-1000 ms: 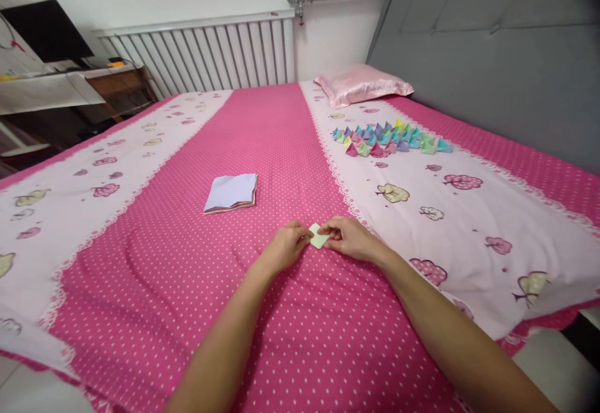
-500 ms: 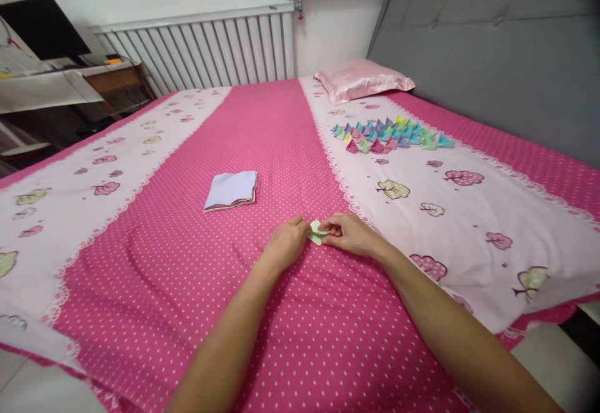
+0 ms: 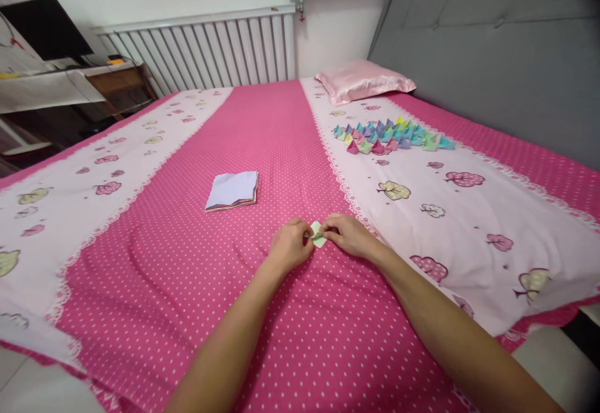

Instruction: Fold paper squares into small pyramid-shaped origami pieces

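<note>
A small folded piece of pale green paper is held between my two hands, just above or on the pink dotted bedspread. My left hand pinches its left side between thumb and fingers. On the opposite side, my right hand grips the paper with thumb and forefinger. Folded flaps show between the fingertips; the finer creases are too small to make out. Ahead and to the left lies a stack of square paper sheets, pale lilac on top.
Several folded paper boats in many colours stand in rows on the right of the bed. Behind them lies a pink pillow near a grey headboard. A white radiator lines the wall; a monitor stands at far left.
My left thumb and fingers have shifted on the green paper, and its lower flap now shows more. My right fingers have moved slightly along its edge. Stack and boats stay put.
</note>
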The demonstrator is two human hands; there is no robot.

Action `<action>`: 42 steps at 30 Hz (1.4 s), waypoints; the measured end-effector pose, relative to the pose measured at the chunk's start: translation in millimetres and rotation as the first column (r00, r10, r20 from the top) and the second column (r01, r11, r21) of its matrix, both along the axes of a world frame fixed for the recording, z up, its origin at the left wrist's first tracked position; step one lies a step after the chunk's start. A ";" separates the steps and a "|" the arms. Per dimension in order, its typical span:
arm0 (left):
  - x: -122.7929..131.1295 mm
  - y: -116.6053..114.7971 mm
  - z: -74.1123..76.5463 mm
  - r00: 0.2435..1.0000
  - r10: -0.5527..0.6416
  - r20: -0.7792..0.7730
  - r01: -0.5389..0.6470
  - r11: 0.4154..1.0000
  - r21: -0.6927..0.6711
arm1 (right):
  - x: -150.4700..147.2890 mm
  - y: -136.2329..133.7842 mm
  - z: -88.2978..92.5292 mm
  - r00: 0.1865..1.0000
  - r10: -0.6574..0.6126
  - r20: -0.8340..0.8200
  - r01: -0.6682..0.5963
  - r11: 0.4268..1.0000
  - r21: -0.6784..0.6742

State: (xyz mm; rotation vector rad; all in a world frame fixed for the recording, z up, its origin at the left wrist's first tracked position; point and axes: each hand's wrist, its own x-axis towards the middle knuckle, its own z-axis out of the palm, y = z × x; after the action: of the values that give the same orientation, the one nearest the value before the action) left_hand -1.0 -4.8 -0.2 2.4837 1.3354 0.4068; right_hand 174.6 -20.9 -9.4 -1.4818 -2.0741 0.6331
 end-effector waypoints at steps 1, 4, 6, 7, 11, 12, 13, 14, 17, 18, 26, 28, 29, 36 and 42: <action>0.1 -0.3 0.0 1.000 -0.004 0.003 0.004 1.000 0.002 | 0.0 -0.4 0.2 1.000 0.009 0.003 -0.009 1.000 0.007; 0.9 -1.6 0.3 1.000 -0.011 0.013 0.011 1.000 0.016 | -0.8 -2.4 1.6 1.000 0.014 0.009 -0.014 1.000 0.018; 1.1 -2.3 1.1 1.000 -0.018 0.018 0.017 1.000 0.012 | -1.7 -4.1 2.9 1.000 0.002 0.007 -0.002 1.000 0.027; 1.0 -2.5 1.6 1.000 -0.024 0.018 0.024 1.000 0.003 | -2.1 -5.0 3.7 1.000 -0.005 0.005 0.005 1.000 0.030; -0.1 -2.2 3.6 0.998 -0.060 0.029 0.061 0.997 -0.037 | -3.1 -7.8 7.0 0.998 -0.027 0.060 0.026 0.999 0.023; -0.5 -2.0 3.9 0.997 -0.071 0.033 0.072 0.996 -0.043 | -3.2 -8.1 7.5 0.996 -0.033 0.087 0.031 0.999 0.026; -0.7 -1.8 4.1 0.996 -0.079 0.035 0.081 0.996 -0.047 | -3.1 -8.2 7.8 0.993 -0.036 0.110 0.033 0.999 0.030; -1.0 -1.6 4.2 0.996 -0.088 0.033 0.089 0.995 -0.049 | -3.0 -8.0 7.9 0.992 -0.037 0.124 0.033 0.999 0.035; -1.2 -1.1 4.3 0.994 -0.105 0.018 0.105 0.993 -0.047 | -1.9 -6.8 6.6 0.993 -0.028 0.115 0.024 0.999 0.032; -1.1 -1.0 4.4 0.994 -0.110 0.013 0.110 0.993 -0.044 | -1.4 -6.2 5.8 0.994 -0.022 0.103 0.019 0.999 0.030; -1.5 1.4 3.2 0.994 -0.107 0.016 0.107 0.993 -0.046 | 0.6 -2.6 3.3 0.999 -0.022 0.036 0.023 1.000 -0.007; -1.8 2.8 2.6 0.994 -0.102 0.029 0.104 0.992 -0.065 | 0.4 -1.9 2.9 0.999 -0.033 0.006 0.033 0.999 -0.026; -1.9 3.5 2.4 0.994 -0.100 0.037 0.102 0.992 -0.073 | 0.2 -1.6 2.6 0.999 -0.037 -0.010 0.036 0.999 -0.033; -0.8 6.8 1.6 0.997 -0.043 0.066 0.050 0.993 -0.107 | -0.3 0.6 2.4 0.994 -0.066 -0.083 0.060 0.995 -0.081; 1.0 9.2 -2.2 0.997 0.007 0.076 0.000 0.996 -0.090 | -1.9 2.6 3.0 0.992 -0.100 -0.079 0.093 0.992 -0.091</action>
State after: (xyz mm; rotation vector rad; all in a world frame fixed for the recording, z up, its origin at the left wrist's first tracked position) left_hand 0.0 4.4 -2.4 2.3686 1.2991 0.4279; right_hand 172.8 -18.3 -6.4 -1.5661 -1.9215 0.7432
